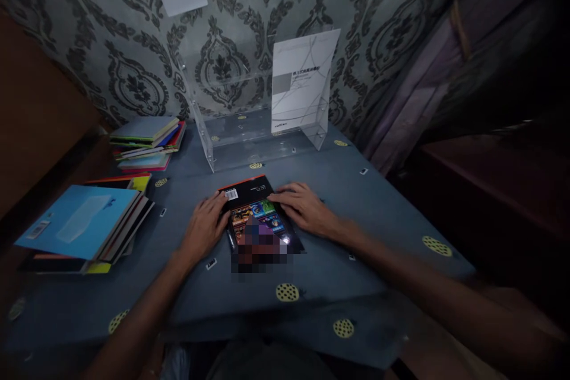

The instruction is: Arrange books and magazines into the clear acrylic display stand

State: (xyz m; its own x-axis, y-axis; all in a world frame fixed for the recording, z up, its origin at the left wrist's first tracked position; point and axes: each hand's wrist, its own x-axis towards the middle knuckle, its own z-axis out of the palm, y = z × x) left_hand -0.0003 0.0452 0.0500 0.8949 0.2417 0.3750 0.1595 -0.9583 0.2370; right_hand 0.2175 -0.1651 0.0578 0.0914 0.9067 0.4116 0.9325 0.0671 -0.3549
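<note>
A book (256, 193) with a black cover lies flat on the table in front of me, its barcode toward the far left corner. Colourful panels cover its middle, and the near part is blurred out by pixel blocks. My left hand (207, 221) rests at its left edge, fingertips on the cover near the barcode and thumb along the side. On the opposite edge lies my right hand (305, 206), palm down, its fingers stretched onto the upper right of the cover. Neither hand lifts the book.
Behind the book stands a clear acrylic rack (202, 130) holding an upright white booklet (303, 83) at its right. Two book piles are at the left: a nearer one topped by a blue book (82, 219), and a farther stack (146, 139). Patterned cloth covers the table (365, 208).
</note>
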